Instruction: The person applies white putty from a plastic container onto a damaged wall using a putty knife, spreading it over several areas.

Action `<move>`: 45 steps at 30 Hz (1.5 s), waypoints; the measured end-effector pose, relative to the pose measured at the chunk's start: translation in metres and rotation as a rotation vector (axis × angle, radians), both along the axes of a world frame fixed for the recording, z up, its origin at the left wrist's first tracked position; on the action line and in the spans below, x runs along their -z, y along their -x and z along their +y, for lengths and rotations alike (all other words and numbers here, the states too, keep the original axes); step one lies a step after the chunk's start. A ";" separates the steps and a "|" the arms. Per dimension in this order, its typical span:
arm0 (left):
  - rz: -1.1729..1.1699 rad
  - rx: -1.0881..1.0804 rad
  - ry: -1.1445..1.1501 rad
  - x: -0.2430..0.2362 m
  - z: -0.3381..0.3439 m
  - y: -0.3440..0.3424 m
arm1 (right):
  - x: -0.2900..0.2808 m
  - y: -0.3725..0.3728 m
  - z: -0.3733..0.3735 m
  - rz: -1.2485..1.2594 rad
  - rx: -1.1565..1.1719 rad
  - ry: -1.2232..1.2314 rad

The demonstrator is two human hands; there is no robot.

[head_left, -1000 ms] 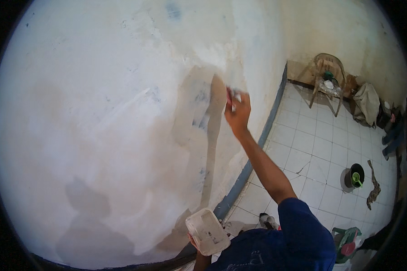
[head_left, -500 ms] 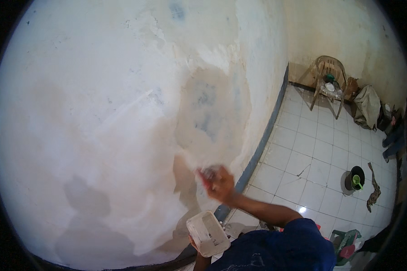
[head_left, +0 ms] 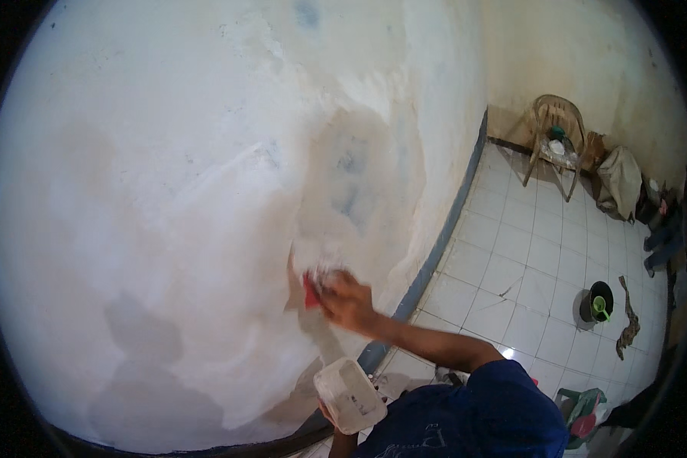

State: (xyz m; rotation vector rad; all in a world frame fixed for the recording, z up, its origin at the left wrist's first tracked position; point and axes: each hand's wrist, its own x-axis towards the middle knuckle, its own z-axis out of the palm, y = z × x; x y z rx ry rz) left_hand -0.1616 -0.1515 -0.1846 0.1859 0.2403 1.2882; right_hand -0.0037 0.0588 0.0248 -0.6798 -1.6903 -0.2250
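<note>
My right hand (head_left: 349, 301) is closed around a red flat-bladed scraper (head_left: 311, 292), its blade at the white wall (head_left: 183, 229). The blade sits just below a damp-looking beige patch (head_left: 359, 172) with bluish-grey spots. Whitish filler seems to lie around my knuckles, though motion blurs it. Lower down, my left hand (head_left: 327, 413) grips the side of a shallow off-white plastic tub (head_left: 349, 374), its mouth tilted up and a little pale residue inside. Most of that hand is hidden behind the tub.
A blue-grey skirting (head_left: 448, 252) runs between wall and tiled floor. To the right stands a black bucket (head_left: 586, 308) with a green dipper, beside a twisted rag (head_left: 628, 328). A cluttered plastic chair (head_left: 540, 131) and a draped sack (head_left: 620, 179) are farther back; a green stool (head_left: 571, 395) is near me.
My right hand has swept left and slightly up along the wall with the scraper. The tub in my left hand has barely shifted.
</note>
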 end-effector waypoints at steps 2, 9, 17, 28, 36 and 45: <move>0.255 -0.007 0.055 -0.015 0.002 -0.002 | -0.005 0.001 -0.032 -0.022 -0.036 0.032; -0.080 -0.006 -0.005 -0.019 0.002 0.000 | -0.026 -0.092 0.068 0.587 0.204 0.172; -0.190 -0.031 0.095 -0.028 0.000 -0.004 | -0.007 -0.165 0.202 0.391 0.376 -0.113; 0.018 0.108 -0.003 -0.028 0.012 0.005 | 0.149 -0.052 -0.056 -0.011 -0.162 0.311; -0.142 0.220 0.027 -0.047 0.017 0.004 | 0.037 -0.138 0.058 0.343 0.334 0.064; 0.151 0.092 -0.015 -0.038 0.007 -0.003 | 0.007 -0.105 0.132 0.413 0.286 -0.013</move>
